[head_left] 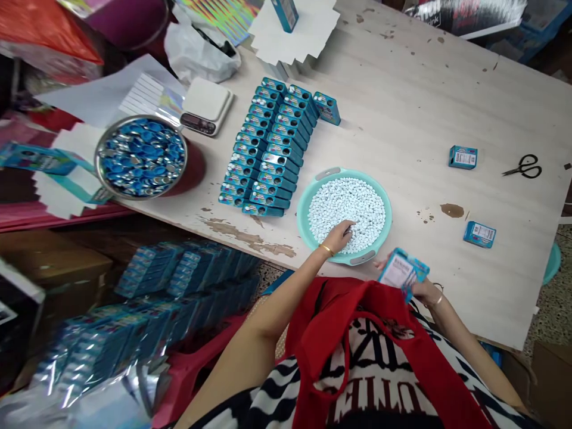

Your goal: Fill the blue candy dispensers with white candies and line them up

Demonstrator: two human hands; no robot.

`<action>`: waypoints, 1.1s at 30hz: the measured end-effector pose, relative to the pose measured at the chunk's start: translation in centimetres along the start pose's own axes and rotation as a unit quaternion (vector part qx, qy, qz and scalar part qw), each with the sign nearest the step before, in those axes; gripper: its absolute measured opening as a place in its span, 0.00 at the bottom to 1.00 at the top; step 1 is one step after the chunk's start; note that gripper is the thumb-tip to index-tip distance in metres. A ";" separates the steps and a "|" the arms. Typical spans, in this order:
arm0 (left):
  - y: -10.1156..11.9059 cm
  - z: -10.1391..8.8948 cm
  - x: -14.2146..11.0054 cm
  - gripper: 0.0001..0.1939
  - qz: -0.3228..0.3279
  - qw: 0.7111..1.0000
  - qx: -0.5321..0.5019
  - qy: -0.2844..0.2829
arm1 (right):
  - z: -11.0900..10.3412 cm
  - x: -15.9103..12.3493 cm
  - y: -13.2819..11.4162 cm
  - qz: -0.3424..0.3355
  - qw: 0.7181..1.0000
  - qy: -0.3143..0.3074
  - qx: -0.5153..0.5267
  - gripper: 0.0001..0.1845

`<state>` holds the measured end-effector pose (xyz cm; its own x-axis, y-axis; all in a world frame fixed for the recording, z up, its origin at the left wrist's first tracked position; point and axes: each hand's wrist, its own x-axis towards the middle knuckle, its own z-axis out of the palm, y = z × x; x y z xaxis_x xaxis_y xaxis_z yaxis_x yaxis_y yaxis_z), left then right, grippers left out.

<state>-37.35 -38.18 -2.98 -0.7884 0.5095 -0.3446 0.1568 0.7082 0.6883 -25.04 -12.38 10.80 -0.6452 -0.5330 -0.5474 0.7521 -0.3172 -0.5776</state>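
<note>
near my bowl (303, 219), a blurry box (401, 271) partly hides my right hand (425, 291). far behind the bowl, the top edge cuts another box (286, 15).

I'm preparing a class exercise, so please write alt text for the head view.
A person's left hand reaches into a turquoise bowl of small white pellets while the right hand holds a blue box. Left of the bowl, rows of similar boxes share the table with a scale and a pot of blue pieces.

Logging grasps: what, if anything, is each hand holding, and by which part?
The right hand holds a blue carton by its right side, as pictured. The left hand is in the white pellets; whether it grips any cannot be told.
</note>
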 end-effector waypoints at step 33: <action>11.5 -14.2 -4.2 0.13 0.026 0.958 0.285 0.023 | -1.8 12.4 -0.5 -0.339 0.674 0.276 -0.596 0.47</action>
<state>-40.68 -39.14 15.50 -0.7935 0.5390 -0.2825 0.4862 0.8407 0.2384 -33.71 -17.44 3.24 -0.9852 -0.1055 0.1355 -0.1706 0.6887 -0.7047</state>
